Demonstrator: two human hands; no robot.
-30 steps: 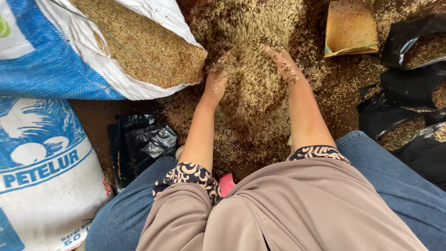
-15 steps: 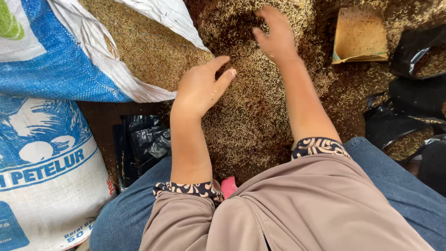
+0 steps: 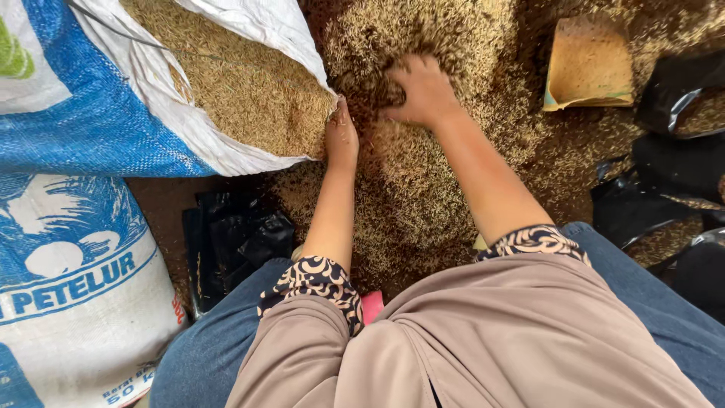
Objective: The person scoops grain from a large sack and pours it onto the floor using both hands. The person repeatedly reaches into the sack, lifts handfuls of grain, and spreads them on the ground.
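A pile of brown rice husks [image 3: 423,189] covers the ground in front of my knees. My right hand [image 3: 423,91] rests on top of the pile with its fingers curled and dug into the husks. My left hand [image 3: 341,136] lies edge-on at the mouth of an open white and blue woven sack [image 3: 226,143]. The sack lies on its side and is full of paler husks [image 3: 242,83]. The left fingers touch the sack's rim and the husks beside it.
A second printed white and blue sack [image 3: 75,287] stands at the lower left. Black plastic bags [image 3: 242,234] lie by my left knee, and more black bags [image 3: 672,174] holding husks sit at the right. A brown cardboard piece [image 3: 589,64] lies at the upper right.
My left hand has dropped from above the pile to the sack's mouth. My right hand has drawn back toward me along the pile, with its fingers now dug in.
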